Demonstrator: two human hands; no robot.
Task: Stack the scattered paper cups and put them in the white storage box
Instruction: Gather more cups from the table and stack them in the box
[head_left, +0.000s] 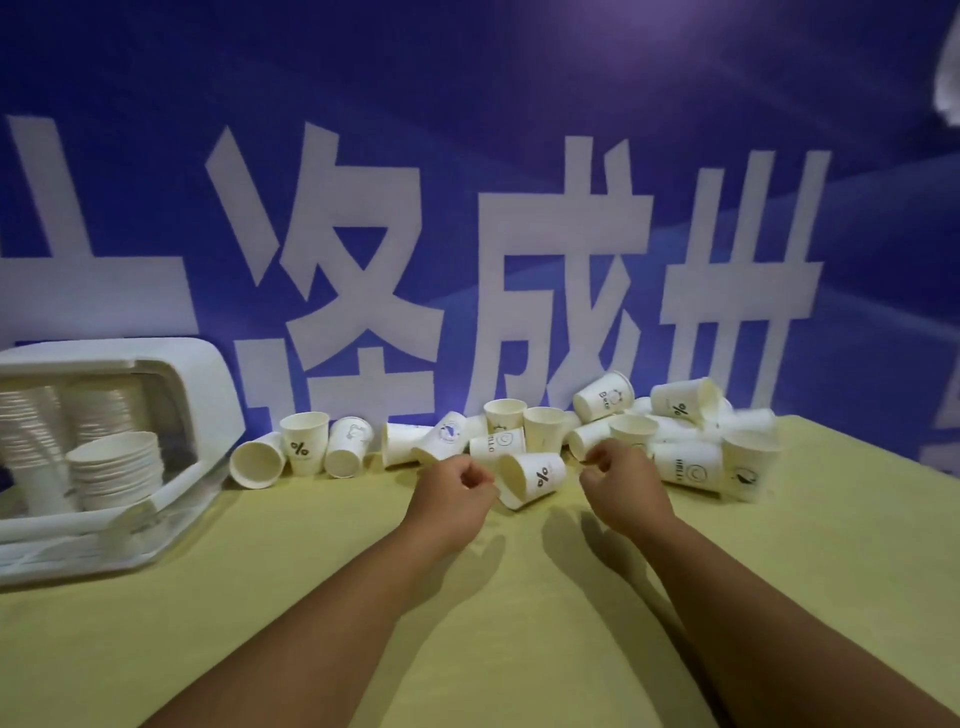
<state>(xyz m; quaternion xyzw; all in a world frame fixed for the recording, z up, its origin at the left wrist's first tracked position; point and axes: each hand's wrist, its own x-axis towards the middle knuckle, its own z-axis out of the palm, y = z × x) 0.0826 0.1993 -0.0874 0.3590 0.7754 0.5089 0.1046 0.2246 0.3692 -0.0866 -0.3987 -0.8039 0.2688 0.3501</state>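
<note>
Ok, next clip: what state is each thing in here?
white storage box, open, at the table's left.
stacked cups, nested in stacks inside the box.
scattered paper cups, loose along the table's back; some upright, some tipped over.
percent-mark cup, on its side between the hands.
left hand, fingers curled, gripping nothing visible.
right hand, fingers curled, gripping nothing visible.

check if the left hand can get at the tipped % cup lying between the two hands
Probably yes: the left hand sits right beside the tipped % cup, with nothing between them, and its curled fingers seem to hold nothing.
</note>
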